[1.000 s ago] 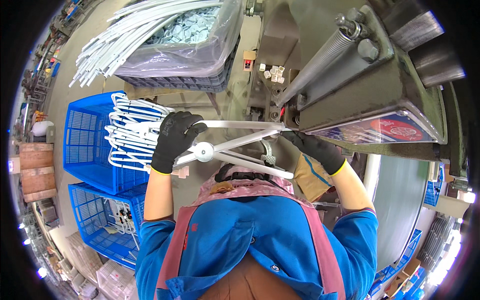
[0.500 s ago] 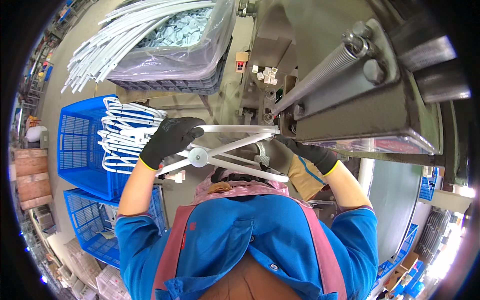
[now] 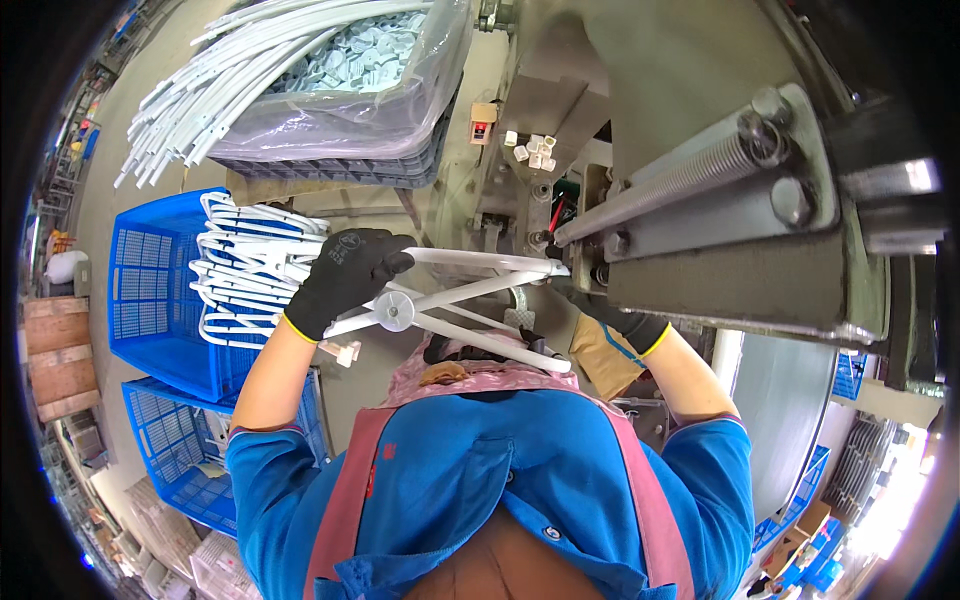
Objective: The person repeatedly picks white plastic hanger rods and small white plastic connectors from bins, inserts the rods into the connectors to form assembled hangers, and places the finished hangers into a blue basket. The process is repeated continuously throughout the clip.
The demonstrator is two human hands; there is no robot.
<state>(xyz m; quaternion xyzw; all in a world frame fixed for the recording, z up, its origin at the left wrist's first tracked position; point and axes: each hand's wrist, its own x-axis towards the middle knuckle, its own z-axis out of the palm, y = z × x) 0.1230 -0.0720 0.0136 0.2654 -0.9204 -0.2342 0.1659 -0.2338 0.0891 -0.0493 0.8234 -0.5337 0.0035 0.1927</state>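
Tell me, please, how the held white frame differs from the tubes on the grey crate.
The frame has bars that meet at a round disc; the tubes are separate, gently curved lengths. The frame is held in the left grip; the tubes lie in a pile across the grey crate. The frame is single, while the tubes are many. Both are white.

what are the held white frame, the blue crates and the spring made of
White frame: probably coated metal tubing, slim bars with a smooth sheen. Blue crates: likely moulded plastic, evenly coloured with lattice walls. Spring: apparently bare metal, its coils grey and glinting.
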